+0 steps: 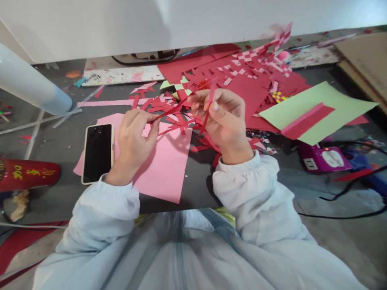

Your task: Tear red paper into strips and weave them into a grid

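Observation:
Between my two hands stretches a narrow red paper strip (173, 110). My left hand (136, 133) pinches its near-left end between thumb and fingers, above a pink paper sheet (169, 173). At the strip's other end, my right hand (225, 114) is closed, with a second short strip (212, 94) of pinkish-red paper crossing upright between its thumb and fingers. Whether the two strips are joined there I cannot tell. Just behind both hands lies a loose heap of cut red and pink paper scraps (160, 102).
A phone (97, 153) lies left of the pink sheet. Farther left are a white cylinder (36, 80) and a red cup (30, 175). Red sheets (250, 96) and woven strips spread at the back. On the right are a green sheet (341, 100), a purple box (323, 157) and black cables.

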`<state>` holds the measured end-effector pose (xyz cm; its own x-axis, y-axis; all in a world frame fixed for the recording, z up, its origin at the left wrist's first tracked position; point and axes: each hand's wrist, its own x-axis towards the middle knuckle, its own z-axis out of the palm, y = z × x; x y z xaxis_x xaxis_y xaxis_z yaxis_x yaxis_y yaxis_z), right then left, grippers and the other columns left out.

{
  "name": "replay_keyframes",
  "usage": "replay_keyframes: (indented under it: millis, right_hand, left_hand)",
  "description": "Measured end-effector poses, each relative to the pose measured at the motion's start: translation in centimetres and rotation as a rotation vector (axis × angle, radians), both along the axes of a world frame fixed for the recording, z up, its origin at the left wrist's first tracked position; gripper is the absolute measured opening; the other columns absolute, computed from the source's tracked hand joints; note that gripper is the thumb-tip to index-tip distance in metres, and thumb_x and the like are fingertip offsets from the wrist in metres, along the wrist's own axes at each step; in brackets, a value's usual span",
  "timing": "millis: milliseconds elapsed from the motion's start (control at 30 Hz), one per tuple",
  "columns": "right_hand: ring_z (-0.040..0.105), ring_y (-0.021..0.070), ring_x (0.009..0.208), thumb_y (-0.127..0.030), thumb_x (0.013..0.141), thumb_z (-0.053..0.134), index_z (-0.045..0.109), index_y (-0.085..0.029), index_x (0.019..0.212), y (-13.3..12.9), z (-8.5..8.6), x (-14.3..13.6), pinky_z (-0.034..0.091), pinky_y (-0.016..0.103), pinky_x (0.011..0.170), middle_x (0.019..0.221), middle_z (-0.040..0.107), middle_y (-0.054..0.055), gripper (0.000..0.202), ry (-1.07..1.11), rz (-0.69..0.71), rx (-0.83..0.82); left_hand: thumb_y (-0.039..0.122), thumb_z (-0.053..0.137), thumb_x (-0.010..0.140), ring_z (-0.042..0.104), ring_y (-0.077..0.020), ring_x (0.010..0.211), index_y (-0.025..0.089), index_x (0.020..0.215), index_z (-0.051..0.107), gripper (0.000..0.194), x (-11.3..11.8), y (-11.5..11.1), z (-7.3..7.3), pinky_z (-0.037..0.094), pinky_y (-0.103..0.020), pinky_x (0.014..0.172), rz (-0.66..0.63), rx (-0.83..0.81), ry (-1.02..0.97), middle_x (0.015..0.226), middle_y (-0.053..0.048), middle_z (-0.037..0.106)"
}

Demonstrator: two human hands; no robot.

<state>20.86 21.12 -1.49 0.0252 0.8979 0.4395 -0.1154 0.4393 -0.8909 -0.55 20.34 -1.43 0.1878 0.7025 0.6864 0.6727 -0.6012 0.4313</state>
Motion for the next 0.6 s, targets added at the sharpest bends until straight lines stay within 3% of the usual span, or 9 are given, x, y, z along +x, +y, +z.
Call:
replay_keyframes:
  millis: [267,600]
  right_hand:
    - [0.071,0.0249,0.104,-0.067,0.077,0.071,0.063,-0.029,0.076,-0.08,0.12,0.09,0.061,0.044,0.084,0.093,0.073,0.002,0.04,0.025,0.033,0.008]
    - [0.071,0.0224,0.095,-0.071,0.074,0.071,0.062,-0.028,0.075,-0.06,0.17,0.09,0.061,0.043,0.081,0.091,0.072,0.002,0.044,0.009,0.026,-0.02]
  left_hand:
    - [0.025,0.06,0.094,0.063,-0.0178,0.084,0.023,0.087,0.062,0.008,-0.05,0.07,-0.02,0.052,-0.035,0.082,-0.053,0.009,-0.03,0.083,-0.001,0.065]
    - [0.022,0.059,0.093,0.063,-0.0167,0.083,0.023,0.087,0.062,0.007,0.03,0.09,-0.14,0.051,-0.033,0.079,-0.019,0.04,-0.008,0.083,0.0,0.067]
